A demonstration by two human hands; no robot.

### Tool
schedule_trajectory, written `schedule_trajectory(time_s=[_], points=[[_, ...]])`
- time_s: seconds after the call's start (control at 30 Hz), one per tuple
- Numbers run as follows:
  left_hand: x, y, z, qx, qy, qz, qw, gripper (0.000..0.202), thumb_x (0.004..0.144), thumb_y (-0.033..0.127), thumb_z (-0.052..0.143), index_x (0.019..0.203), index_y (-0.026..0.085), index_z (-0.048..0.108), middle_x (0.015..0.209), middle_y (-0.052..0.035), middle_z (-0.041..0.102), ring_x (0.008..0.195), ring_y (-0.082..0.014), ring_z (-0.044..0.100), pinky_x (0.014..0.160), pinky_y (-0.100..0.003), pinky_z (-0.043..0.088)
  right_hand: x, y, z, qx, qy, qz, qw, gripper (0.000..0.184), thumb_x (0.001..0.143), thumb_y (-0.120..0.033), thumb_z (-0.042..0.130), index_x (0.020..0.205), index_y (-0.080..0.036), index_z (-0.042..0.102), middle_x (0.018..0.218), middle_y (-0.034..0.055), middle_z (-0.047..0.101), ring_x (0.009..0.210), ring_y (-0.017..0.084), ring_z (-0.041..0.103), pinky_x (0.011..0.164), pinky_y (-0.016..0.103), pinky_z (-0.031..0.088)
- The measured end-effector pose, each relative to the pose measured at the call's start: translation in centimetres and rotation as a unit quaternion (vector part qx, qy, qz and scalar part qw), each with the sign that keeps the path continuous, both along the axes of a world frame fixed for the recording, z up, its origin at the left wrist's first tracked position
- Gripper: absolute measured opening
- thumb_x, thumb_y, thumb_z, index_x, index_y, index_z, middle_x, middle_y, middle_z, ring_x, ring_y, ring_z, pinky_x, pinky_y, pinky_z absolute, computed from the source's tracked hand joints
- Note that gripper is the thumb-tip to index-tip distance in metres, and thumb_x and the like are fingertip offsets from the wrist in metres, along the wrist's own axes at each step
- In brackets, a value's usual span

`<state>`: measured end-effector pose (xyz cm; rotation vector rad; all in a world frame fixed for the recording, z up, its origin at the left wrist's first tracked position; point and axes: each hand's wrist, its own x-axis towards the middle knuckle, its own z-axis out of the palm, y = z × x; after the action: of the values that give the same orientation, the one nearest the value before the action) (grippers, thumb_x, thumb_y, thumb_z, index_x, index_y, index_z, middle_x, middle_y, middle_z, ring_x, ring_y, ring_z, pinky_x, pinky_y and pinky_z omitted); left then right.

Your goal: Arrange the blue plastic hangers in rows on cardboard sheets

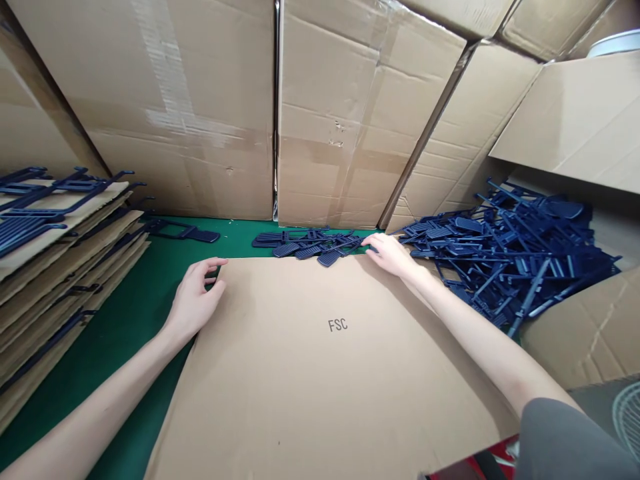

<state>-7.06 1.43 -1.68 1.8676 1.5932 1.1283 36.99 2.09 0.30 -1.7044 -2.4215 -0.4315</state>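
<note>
A large flat cardboard sheet (300,380) marked "FSC" spreads out in front of me. My left hand (197,293) is at its far left corner, fingers curved and thumb apart, touching the cardboard. At the far edge, toward the right, my right hand (389,255) rests with its fingers bent and a gap between thumb and fingertips. Just beyond that edge lies a row of dark blue plastic parts (305,243) with ribbed flat ends, close to my right fingertips. What lies beneath the sheet is hidden.
At left, cardboard layers (75,267) are stacked with blue parts between and on top. A heap of blue parts (520,247) spills from an open carton (585,320) at right. Tall cardboard boxes (200,113) wall the back of the green tabletop (125,387).
</note>
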Motion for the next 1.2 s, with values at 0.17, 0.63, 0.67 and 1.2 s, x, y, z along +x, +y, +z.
schedule_trajectory(time_s=[0.17,0.63,0.67,1.2], points=[[0.3,-0.2,-0.1,0.029,0.038,-0.022,0.999,0.04,0.073,0.03,0.047,0.111,0.021,0.057,0.129,-0.0086,0.052,0.114,-0.0263,0.054,0.102,-0.042,0.042,3.8,2.0,1.2,-0.007,-0.071,-0.086,0.994,0.049,0.075,-0.003,0.05,0.124,-0.012,0.053,0.134,0.0153,0.05,0.126,0.029,0.039,0.103,0.045,0.026],[0.8,-0.8,0.2,0.022,0.069,-0.035,0.997,0.04,0.076,0.031,0.044,0.112,0.02,0.055,0.129,-0.0083,0.055,0.117,-0.0284,0.052,0.102,-0.043,0.04,5.0,2.6,5.2,0.011,-0.11,-0.142,0.984,0.042,0.077,-0.013,0.052,0.119,-0.019,0.057,0.116,0.0127,0.057,0.106,0.029,0.05,0.083,0.039,0.037],[0.8,-0.9,0.3,0.022,0.073,-0.035,0.996,0.04,0.076,0.031,0.044,0.112,0.02,0.055,0.129,-0.0085,0.055,0.117,-0.0288,0.051,0.102,-0.044,0.04,4.5,2.7,6.0,0.019,-0.096,-0.137,0.986,0.043,0.079,-0.015,0.053,0.121,-0.019,0.056,0.117,0.0126,0.056,0.107,0.03,0.05,0.083,0.039,0.038],[0.4,-1.1,-0.2,0.038,0.119,-0.098,0.987,0.046,0.081,0.027,0.041,0.126,0.019,0.043,0.141,-0.012,0.041,0.133,-0.0279,0.037,0.11,-0.048,0.03,-7.4,2.1,5.8,-0.108,-0.062,-0.006,0.992,0.06,0.072,-0.013,0.067,0.129,-0.02,0.051,0.118,0.011,0.061,0.105,0.028,0.059,0.085,0.038,0.049]])
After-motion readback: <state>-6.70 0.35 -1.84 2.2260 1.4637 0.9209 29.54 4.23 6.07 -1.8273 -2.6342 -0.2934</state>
